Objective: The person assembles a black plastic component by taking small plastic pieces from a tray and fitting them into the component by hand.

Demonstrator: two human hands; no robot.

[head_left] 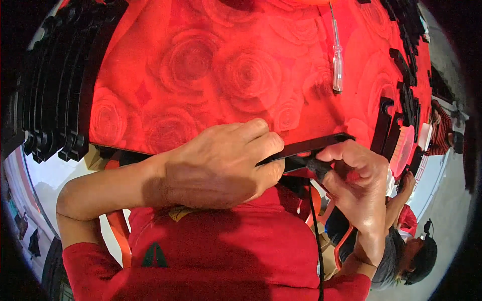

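Observation:
A long, narrow black plastic strip [306, 146] lies across my two hands at the table's near edge. My left hand [226, 163] is closed around its left part, back of the hand upward, fingers bent over it. At its right part my right hand [357, 175] pinches with thumb and curled index finger. Something black, like tape or a cover, wraps the right thumb tip [317, 167]. Whatever small piece may sit between those fingertips is hidden. Beyond the hands, a screwdriver with a clear handle [338, 70] lies on the red rose-patterned tablecloth [241, 75].
Several long black plastic parts [63, 85] are stacked at the left edge. More black parts [409, 95] line the right edge, near a pink brush [403, 150]. A co-worker [416, 261] is at the lower right. A thin black cable [315, 236] hangs before my red shirt.

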